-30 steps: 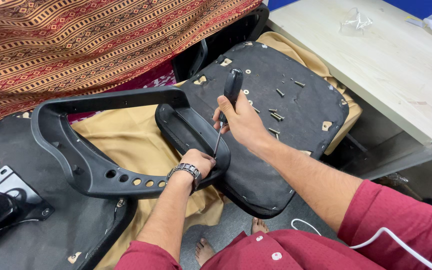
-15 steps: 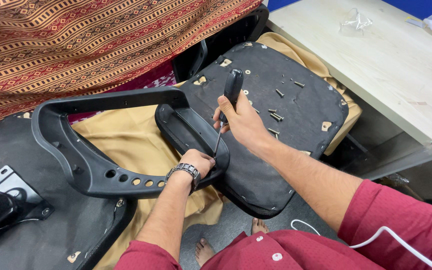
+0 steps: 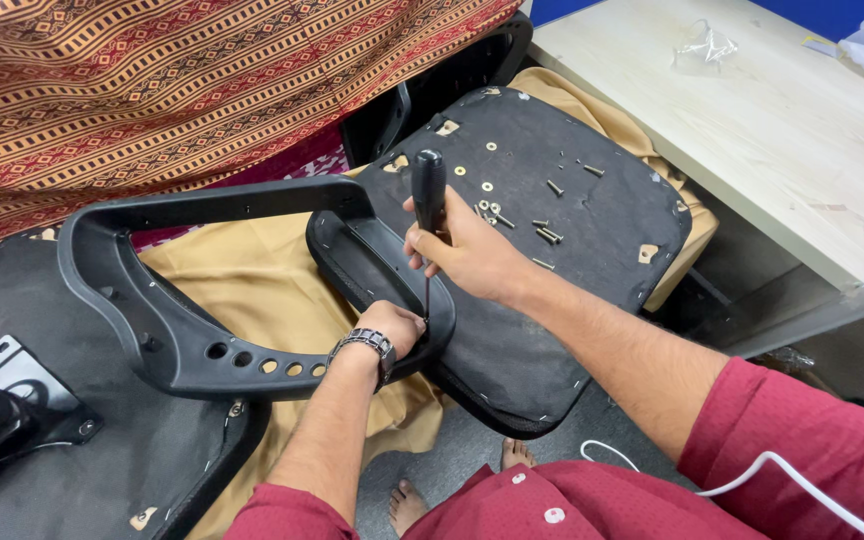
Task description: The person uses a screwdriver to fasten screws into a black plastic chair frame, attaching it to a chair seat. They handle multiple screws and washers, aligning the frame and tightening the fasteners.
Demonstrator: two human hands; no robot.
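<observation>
Near the middle of the frame, the right hand [image 3: 462,250] is wrapped shut around the black handle of a screwdriver [image 3: 428,200], which stands almost upright with its thin shaft running down out of the fist to the black plastic armrest [image 3: 202,330]. Just below it, the left hand [image 3: 392,330], with a metal watch [image 3: 364,345] at the wrist, is curled closed over the armrest's lower edge, right beside the tip of the shaft; the tip itself is hidden between hand and plastic.

Judging by its looks, the screwdriver is light and stiff, its rounded handle giving a sure hold when taken high in the full fist, as it is now. The armrest seems rigid moulded plastic, awkward in shape more than heavy, and best steadied close to the working point.

Toward the upper right, loose screws [image 3: 542,235] and washers lie scattered on the black seat base [image 3: 592,270], near the right hand but apart from its fingers.
</observation>
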